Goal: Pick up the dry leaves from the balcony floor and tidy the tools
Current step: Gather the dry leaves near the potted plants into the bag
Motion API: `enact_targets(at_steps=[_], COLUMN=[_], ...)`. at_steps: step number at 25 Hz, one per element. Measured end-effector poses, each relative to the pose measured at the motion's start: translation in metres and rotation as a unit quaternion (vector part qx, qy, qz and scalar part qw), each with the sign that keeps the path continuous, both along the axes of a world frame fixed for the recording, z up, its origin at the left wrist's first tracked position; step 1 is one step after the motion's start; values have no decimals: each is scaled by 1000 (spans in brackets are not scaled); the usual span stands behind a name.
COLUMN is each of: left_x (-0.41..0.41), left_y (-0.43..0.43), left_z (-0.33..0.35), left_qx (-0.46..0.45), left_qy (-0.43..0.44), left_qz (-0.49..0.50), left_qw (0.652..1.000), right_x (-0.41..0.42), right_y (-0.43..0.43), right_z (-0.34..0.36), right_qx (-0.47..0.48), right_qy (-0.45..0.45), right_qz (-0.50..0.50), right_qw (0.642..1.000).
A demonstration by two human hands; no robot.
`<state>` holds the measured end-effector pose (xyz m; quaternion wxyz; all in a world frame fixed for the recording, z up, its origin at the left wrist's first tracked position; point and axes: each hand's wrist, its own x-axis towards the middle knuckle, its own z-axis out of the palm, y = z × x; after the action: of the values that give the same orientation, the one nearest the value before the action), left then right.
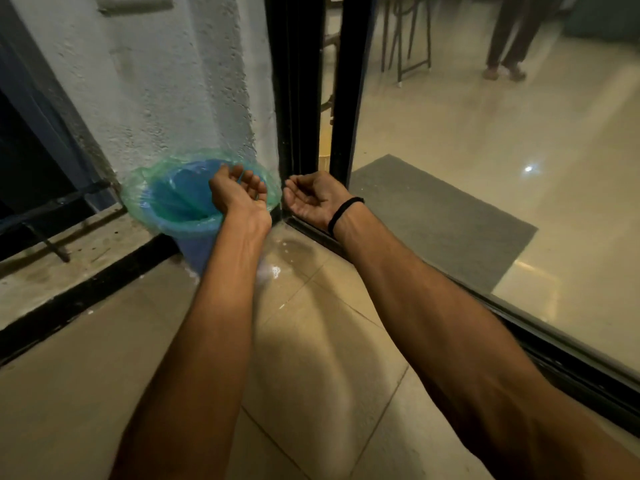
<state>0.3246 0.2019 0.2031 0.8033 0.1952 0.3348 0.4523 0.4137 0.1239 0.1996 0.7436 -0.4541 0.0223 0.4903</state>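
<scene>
Beige-tiled underfoot, and looking down along two bare arms running up from the bottom edge of the frame. Stretching the left hand (239, 190) over the mouth of a bin (194, 251) at centre left, above its right rim. Holding that palm upward, fingers loosely curled, gripping nothing. Holding the right hand (313, 197) just right of the bin, near centre frame, apart from the left hand and off the rim. Showing this palm upward too, fingers relaxed and half-curled around nothing. Wearing a black band (344, 211) on the right wrist.

Facing the bin in a corner: blue, standing on the floor (311, 341), set against a rough white wall (173, 81) and just beside a black door frame (298, 81) to its right. Seeing a green liner (138, 188) folding out over the rim all round. Failing to see down to the bin's bottom, so unable to tell its contents.

Noticing a shiny patch (289, 251) glinting on the tiles just below the hands. Looking through glass across the right half of the frame at a grey mat (440, 220) lying on a glossy indoor floor. Catching, at upper right, a person's legs (509, 36) standing near dark chair legs (405, 39). Taking in a concrete ledge (52, 268) along the left edge.
</scene>
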Motion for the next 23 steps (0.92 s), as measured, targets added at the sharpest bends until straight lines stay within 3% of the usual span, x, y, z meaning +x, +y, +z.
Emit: enact_targets(at_steps=[6, 13, 19, 23], left_x=[56, 121, 113, 63], left_y=[-107, -296, -509, -643], left_z=[-16, -36, -46, -38], left_qx=[3, 35, 53, 80], left_qy=[-1, 24, 19, 17], left_qz=[-88, -261, -487, -624], left_qw=[996, 964, 872, 777], right_x=[26, 47, 5, -68], right_y=[-104, -302, -518, -648], right_z=[-10, -18, -27, -15], right_qx=[-96, -181, -290, -338], right_qy=[-50, -93, -91, -55], right_qz=[-42, -217, -426, -524], right_qw=[993, 955, 852, 780])
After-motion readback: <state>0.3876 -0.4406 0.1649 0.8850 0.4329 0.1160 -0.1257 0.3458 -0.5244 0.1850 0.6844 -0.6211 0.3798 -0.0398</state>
